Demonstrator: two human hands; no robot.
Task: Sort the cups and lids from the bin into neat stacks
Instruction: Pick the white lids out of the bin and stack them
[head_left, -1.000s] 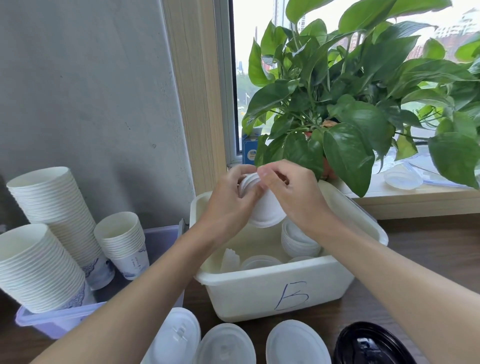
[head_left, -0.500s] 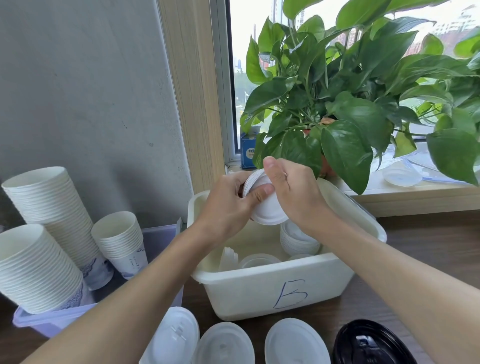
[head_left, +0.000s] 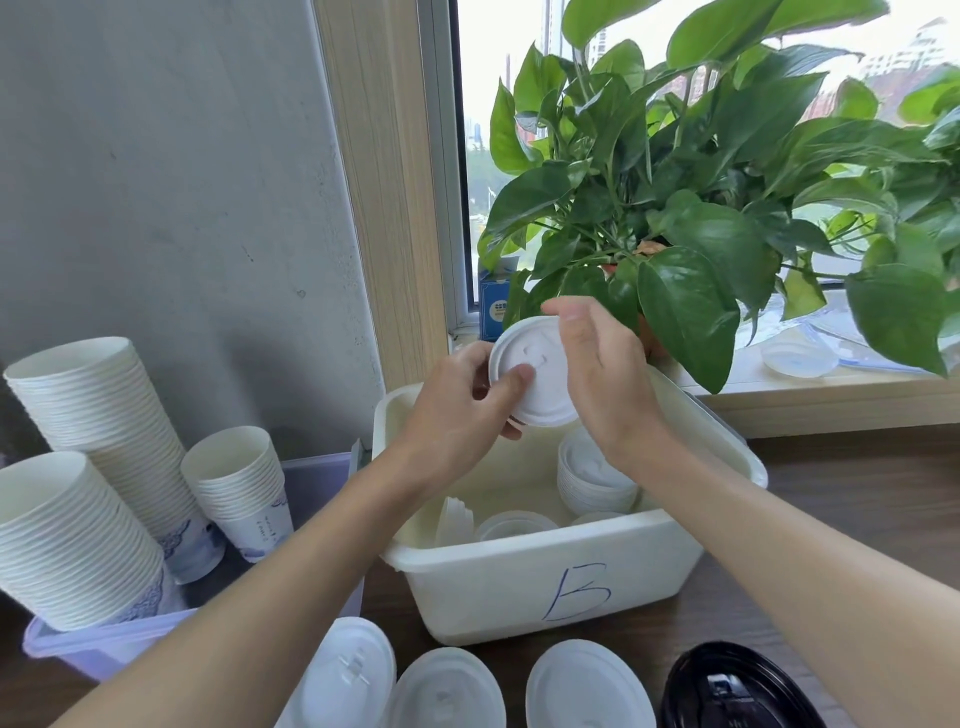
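A dark wooden table (head_left: 831, 499) fills the lower frame. On it are set a white bin (head_left: 519, 587) marked "B" at centre, a lilac tray (head_left: 104, 644) at lower left, and — along the bottom edge — three white lids (head_left: 447, 691) and a black lid (head_left: 737, 691).

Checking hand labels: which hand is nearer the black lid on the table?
Right. The right hand is above the white bin, the side the black lid lies on; the left hand is farther left.
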